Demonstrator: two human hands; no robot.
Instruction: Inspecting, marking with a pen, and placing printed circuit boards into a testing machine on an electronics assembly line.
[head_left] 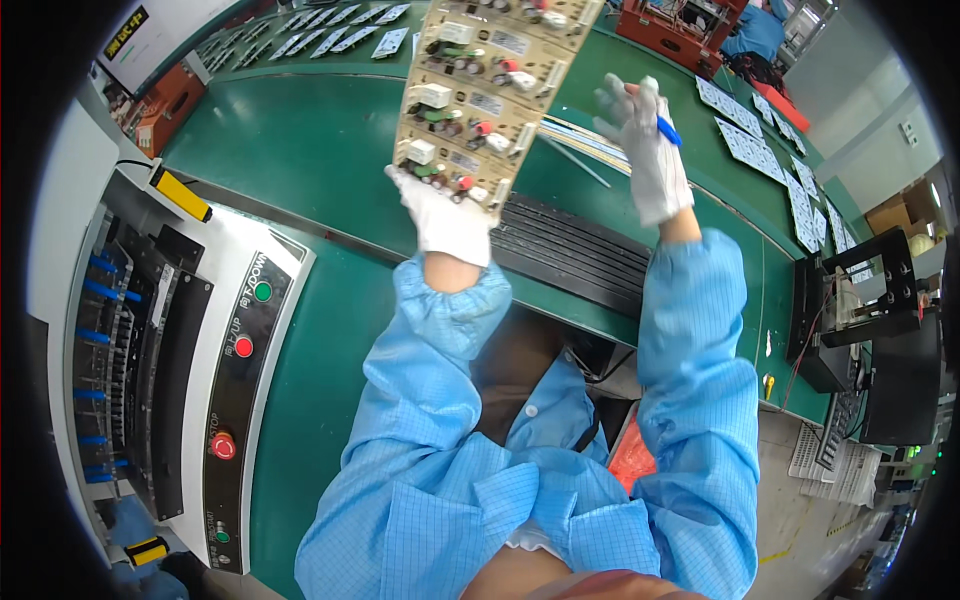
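While left hand held the circuit-board panel by its near edge at the left end of the black ribbed strip, right hand spread wide past its right end, panel looked stiff, light, fragile: edges seemed safest.

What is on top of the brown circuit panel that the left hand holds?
The panel carries rows of white blocks, red parts and green parts. Whatever is on its underside is hidden.

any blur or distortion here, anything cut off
Head view: the right hand looks partly smeared, likely from motion; head view: the panel bows and the corners go black; head view: the top edge crops the board.
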